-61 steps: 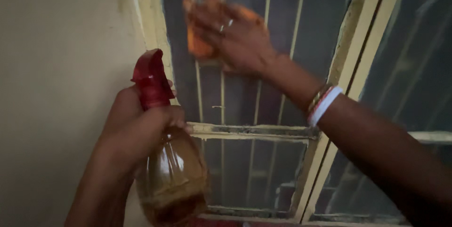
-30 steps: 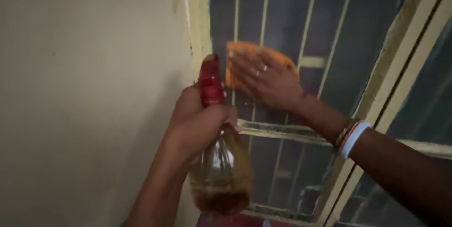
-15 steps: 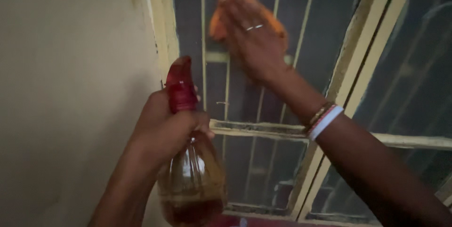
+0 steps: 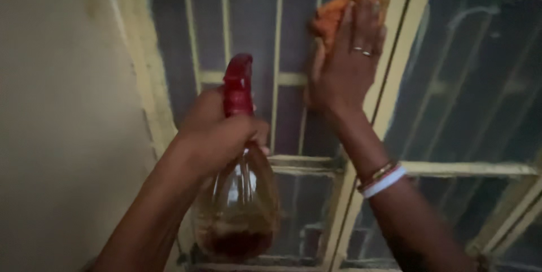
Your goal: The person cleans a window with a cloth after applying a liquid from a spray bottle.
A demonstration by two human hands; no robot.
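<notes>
Head view: cloth (image 4: 333, 15) mostly behind right hand (image 4: 345, 63)

The view shows two hands, one spray bottle (image 4: 240, 193) with a red head, one orange cloth (image 4: 333, 15), and two window panes.

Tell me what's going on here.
A person is wiping a window pane. The right hand presses an orange cloth flat against the glass near the pane's top right corner, by the yellowish frame. The left hand grips a clear spray bottle by its neck, just below the red trigger head; a little dark liquid sits in the bottom.
</notes>
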